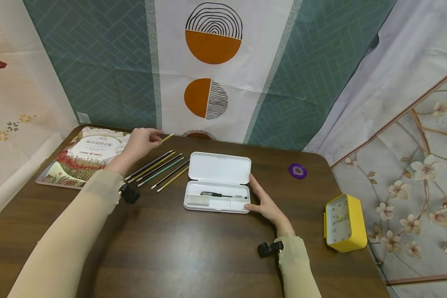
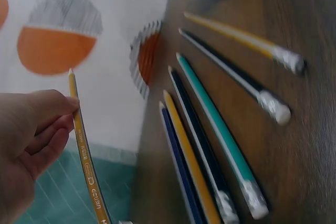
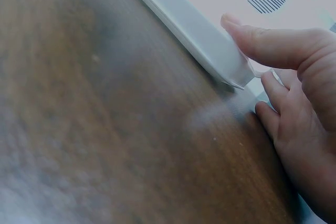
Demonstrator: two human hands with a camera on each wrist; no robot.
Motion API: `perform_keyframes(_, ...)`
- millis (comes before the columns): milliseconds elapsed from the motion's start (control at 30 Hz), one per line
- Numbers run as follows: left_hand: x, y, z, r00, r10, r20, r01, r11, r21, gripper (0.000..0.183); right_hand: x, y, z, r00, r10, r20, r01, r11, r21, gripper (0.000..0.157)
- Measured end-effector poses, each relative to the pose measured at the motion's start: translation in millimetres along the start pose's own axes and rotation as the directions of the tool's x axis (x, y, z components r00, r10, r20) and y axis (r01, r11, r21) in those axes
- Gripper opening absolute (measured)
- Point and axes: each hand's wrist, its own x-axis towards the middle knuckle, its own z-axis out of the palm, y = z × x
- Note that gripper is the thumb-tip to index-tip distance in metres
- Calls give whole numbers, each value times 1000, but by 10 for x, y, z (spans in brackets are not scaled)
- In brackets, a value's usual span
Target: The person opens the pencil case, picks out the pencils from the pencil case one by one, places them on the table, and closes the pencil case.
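My left hand [image 1: 143, 140] pinches a yellow pencil [image 2: 85, 153] between thumb and fingers, its sharpened tip upward in the left wrist view. It is raised at the back of the table, beyond a slanted row of several pencils [image 1: 160, 170] in dark, yellow and green colours with eraser ends. The white pencil case [image 1: 220, 167] lies with its lid tipped back; inside are a black-gripped pen [image 1: 217, 194] and a whitish block [image 1: 198, 200]. At the case's right side is my right hand [image 1: 268, 207], thumb touching the front rim and the other fingers stretched along the side.
A book [image 1: 91, 155] with an illustrated cover lies at the back left. On the right are a purple roll [image 1: 297, 171] and a yellow clock [image 1: 344, 223]. Patterned cloth [image 1: 223, 103] hangs right behind the table's back edge [image 1: 268, 147].
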Motion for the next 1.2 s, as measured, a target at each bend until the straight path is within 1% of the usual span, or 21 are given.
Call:
perform_keyframes(67, 0, -88, 26, 1000, 0, -13, 1, 1000, 10, 35, -1, 8, 1, 1000, 2, 0, -2, 1000, -5, 99)
perform_keyframes(133, -9, -156, 47, 1000, -7, -11, 7, 1000, 9, 35, 1, 11, 0, 1000, -1, 0, 1, 1000, -6, 99)
perform_keyframes(233, -15, -243, 80, 1000, -17, 0, 17, 1000, 13, 35, 5, 12, 0, 1000, -6, 3, 6, 1000, -8, 99)
perform_keyframes(333, -13, -295, 113, 999, -33, 19, 33, 999, 13, 36, 11, 8, -1, 1000, -8, 5, 8, 1000, -8, 99)
perform_keyframes(467, 3, -315, 155, 998, -56, 39, 55, 998, 19, 36, 11, -6, -5, 1000, -3, 1, 3, 1000, -19, 99)
perform_keyframes(667, 19, -359, 232, 998, -52, 31, 50, 997, 58, 34, 16, -1, -17, 1000, -5, -2, 5, 999, -32, 98)
perform_keyframes(767, 19, -393, 273, 998, -48, 28, 47, 998, 51, 34, 41, 111, -28, 1000, -6, -6, 6, 999, -38, 100)
perform_keyframes(900, 10, -420, 309, 997, -61, 37, 60, 998, 23, 34, 82, 293, -39, 1000, -19, -13, 19, 999, -49, 102)
perform_keyframes(1033, -6, -436, 328, 996, -77, 53, 76, 997, 14, 35, 84, 338, -43, 999, -42, -13, 41, 998, -49, 102)
perform_keyframes(1200, -29, -469, 345, 994, -93, 52, 93, 996, 4, 36, 69, 340, -47, 999, -49, -10, 49, 998, -44, 102)
